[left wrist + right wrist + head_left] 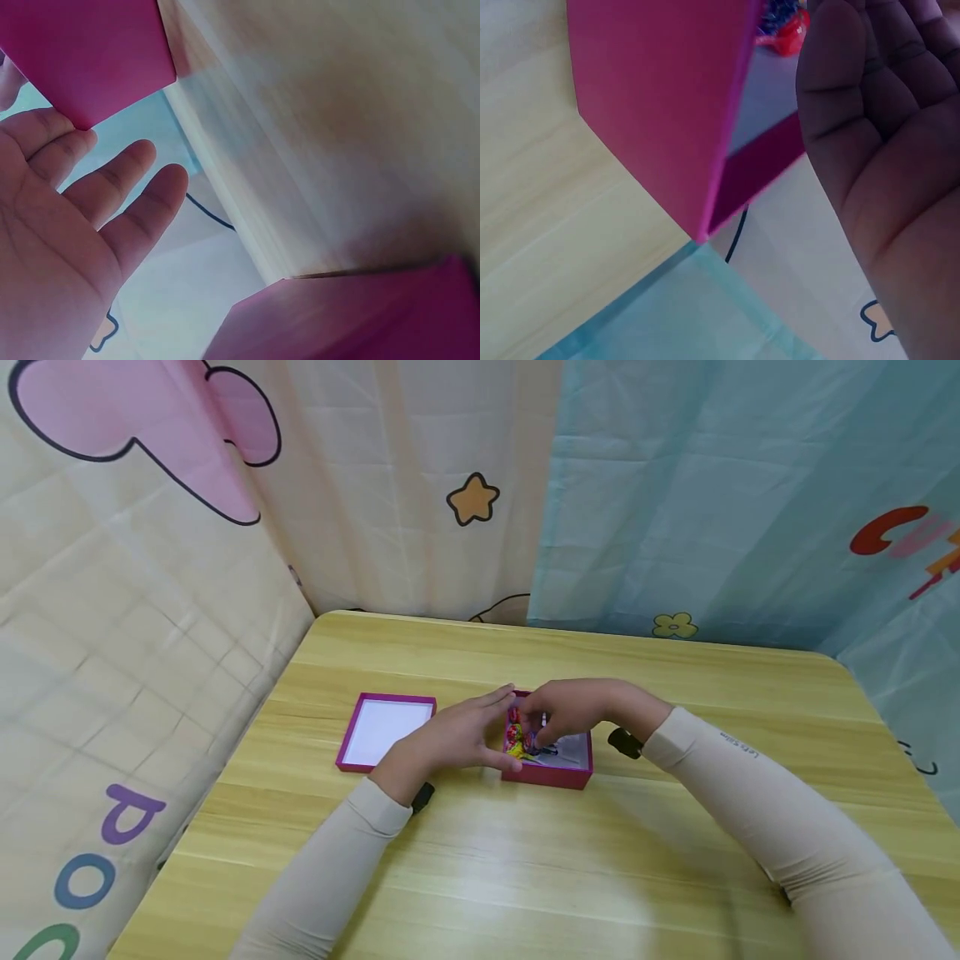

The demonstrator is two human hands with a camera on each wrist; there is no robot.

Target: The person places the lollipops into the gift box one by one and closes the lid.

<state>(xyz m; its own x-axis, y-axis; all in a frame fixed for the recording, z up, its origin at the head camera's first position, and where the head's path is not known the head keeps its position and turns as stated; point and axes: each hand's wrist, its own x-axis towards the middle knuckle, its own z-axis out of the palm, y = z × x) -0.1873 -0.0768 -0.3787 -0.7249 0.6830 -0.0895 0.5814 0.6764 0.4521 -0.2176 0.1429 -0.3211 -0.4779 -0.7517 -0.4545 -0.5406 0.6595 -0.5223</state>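
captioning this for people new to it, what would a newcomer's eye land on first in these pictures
Probably the open magenta rectangular box, its left end bright with small shiny red and yellow pieces, on the pale wood-grain table; the right hand reaches inside, the left hand at that end. Left of it lies a shallow square magenta-rimmed lid with a white inside. Behind, a black-outlined orange star stands out on the cream cloth.

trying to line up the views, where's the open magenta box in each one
Head: magenta box just right of and below centre.
Left wrist: magenta box at top left.
Right wrist: magenta box at top, mostly left of centre.
Shared landmark: wood-grain tabletop.
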